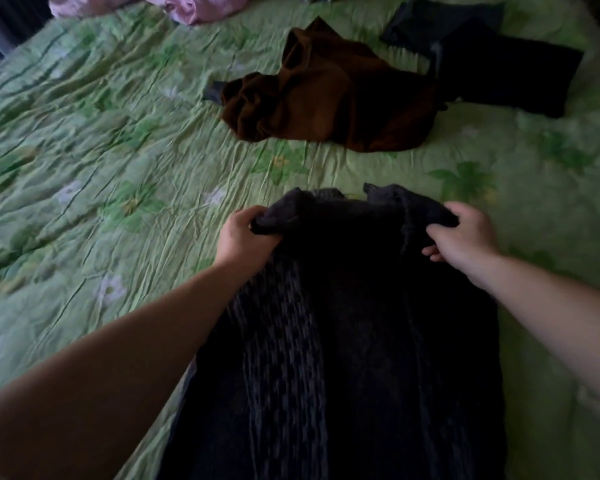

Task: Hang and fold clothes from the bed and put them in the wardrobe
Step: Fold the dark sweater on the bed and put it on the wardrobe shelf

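Both hands grip the top edge of a dark knitted sweater (343, 323) that lies spread on the bed (101, 150), running from the near edge away from the person. The left hand (246, 233) has its fingers curled round the left corner of that edge, and the right hand (461, 233) pinches the right corner. Beyond the sweater, apart from it, a crumpled brown garment (326, 98) lies on the green flowered bedcover, touching a dark garment (499, 71) to its right. A pink cloth (146, 5) lies at the far left edge of the bed
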The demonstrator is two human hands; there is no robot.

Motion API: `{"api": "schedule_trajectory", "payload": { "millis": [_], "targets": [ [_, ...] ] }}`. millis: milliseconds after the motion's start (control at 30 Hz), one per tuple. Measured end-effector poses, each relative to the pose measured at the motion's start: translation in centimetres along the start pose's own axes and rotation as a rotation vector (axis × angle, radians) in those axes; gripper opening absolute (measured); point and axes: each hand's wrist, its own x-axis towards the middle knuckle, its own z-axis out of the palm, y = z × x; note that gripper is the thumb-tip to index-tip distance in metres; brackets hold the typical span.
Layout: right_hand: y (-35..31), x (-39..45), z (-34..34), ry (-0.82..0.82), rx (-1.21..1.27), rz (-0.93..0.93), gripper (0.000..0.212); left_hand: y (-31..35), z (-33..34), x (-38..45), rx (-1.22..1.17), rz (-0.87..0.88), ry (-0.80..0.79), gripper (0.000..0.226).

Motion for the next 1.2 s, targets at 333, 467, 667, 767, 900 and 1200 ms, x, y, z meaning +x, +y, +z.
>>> {"api": "schedule_trajectory", "payload": {
  "millis": [333, 467, 667, 767, 900, 1200],
  "targets": [
    [2.5, -10.0, -4.6, -0.222, -0.217, -0.133, 0.041, 0.6, -4.7, -9.1, 0.138, 0.096, -0.143, 0.026],
    [4.6, -14.9, -5.7, -0.265, -0.360, -0.280, 0.024, -1.3, -6.8, -13.4, 0.324, 0.248, -0.239, 0.037],
    [8.8, -20.9, -5.5, -0.535, -0.755, -0.295, 0.025, -5.3, -7.7, -19.1, 0.972, 0.255, -0.674, 0.053],
    [9.1, -22.5, -4.2, -0.451, -0.801, -0.298, 0.046, -5.6, -6.8, -20.8, 0.902, 0.243, -0.665, 0.065],
    [8.9, -23.8, -1.7, -0.308, -0.660, -0.303, 0.064, -5.1, -4.4, -21.6, 0.614, 0.226, -0.568, 0.060],
    [10.5, -25.0, -2.3, -0.218, -0.308, -0.370, 0.030, -6.3, -4.4, -22.6, 0.412, 0.350, -0.468, 0.043]
  ]
}}
